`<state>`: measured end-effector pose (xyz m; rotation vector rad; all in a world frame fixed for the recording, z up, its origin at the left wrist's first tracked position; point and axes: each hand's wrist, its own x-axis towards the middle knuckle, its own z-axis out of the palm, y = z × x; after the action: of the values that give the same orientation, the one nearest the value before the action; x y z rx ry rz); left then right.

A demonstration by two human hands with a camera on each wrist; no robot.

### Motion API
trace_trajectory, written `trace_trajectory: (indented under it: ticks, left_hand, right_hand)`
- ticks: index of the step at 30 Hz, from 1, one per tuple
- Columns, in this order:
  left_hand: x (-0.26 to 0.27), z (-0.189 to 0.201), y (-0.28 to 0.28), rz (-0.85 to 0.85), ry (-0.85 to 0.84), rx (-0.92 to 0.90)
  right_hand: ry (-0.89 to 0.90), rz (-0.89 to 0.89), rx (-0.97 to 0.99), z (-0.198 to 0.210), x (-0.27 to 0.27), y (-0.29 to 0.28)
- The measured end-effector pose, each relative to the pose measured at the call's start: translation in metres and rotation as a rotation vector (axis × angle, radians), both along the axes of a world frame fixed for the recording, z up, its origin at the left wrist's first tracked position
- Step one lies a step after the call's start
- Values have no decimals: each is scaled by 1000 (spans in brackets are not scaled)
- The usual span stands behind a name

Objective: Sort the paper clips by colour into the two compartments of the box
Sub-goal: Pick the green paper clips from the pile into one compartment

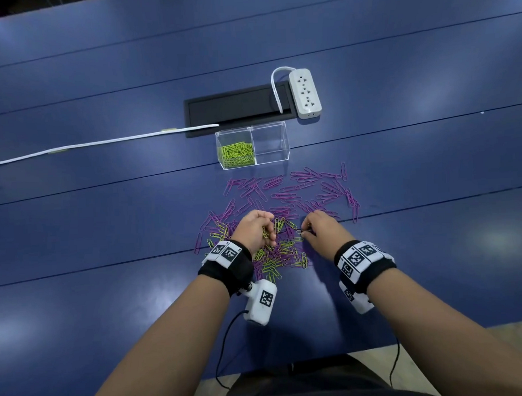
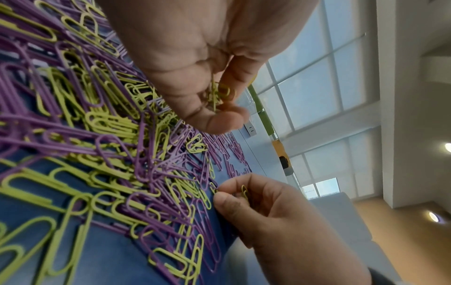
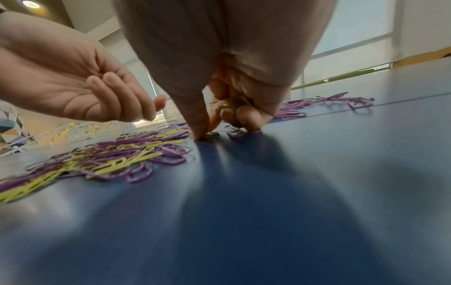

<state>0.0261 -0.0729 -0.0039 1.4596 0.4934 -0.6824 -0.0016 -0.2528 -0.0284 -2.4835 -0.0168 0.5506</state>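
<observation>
Both hands over mixed clip pile (image 1: 274, 251) on counter (image 1: 104, 204): left hand (image 1: 256, 229) fingers curled round green clips (image 2: 220, 92), right hand (image 1: 322, 228) pinching another green clip (image 3: 211, 134); box (image 1: 253, 145) at 12 o'clock.

An office or meeting room is indicated. A long blue surface (image 1: 99, 85) is fitted with a recessed black cable hatch (image 1: 238, 107); a white power strip (image 1: 305, 93) is laid beside it. Large gridded windows (image 2: 317, 77), white walls and recessed ceiling lights (image 2: 434, 216) are seen in the left wrist view.
</observation>
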Motion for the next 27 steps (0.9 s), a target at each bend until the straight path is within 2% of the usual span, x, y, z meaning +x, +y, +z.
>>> trace_trajectory:
  ticks: [2,4,6,8,11,15,18,21,24,27]
  left_hand:
    - [1,2,-1,22,17,-24]
    - [3,-1,-1,13,19,29]
    - [7,-5,0,-58,-22,181]
    - [9,-6,0,-185,-120,418]
    - [8,-3,-2,-389,-265,715]
    - [5,-2,-9,-609,-347,882]
    - [5,-7,-16,-686,-396,954]
    - [6,-10,-18,-678,-403,945]
    - [7,-9,-17,-593,-357,871]
    - [8,-6,-12,-475,-333,811]
  right_hand:
    - [20,0,-7,-3,-2,2]
    - [32,21,-37,-5,-3,3]
    - [18,62,-77,-8,-4,2]
    - [16,61,-75,-6,-5,1]
    - [18,-85,49,0,-7,-4]
    - [79,-278,205,3,-4,-13]
    - [182,-466,531,5,-1,-13]
    - [231,-669,797,5,2,-10]
    - [292,-822,941,5,8,-7]
    - [361,-892,1046,5,12,-8]
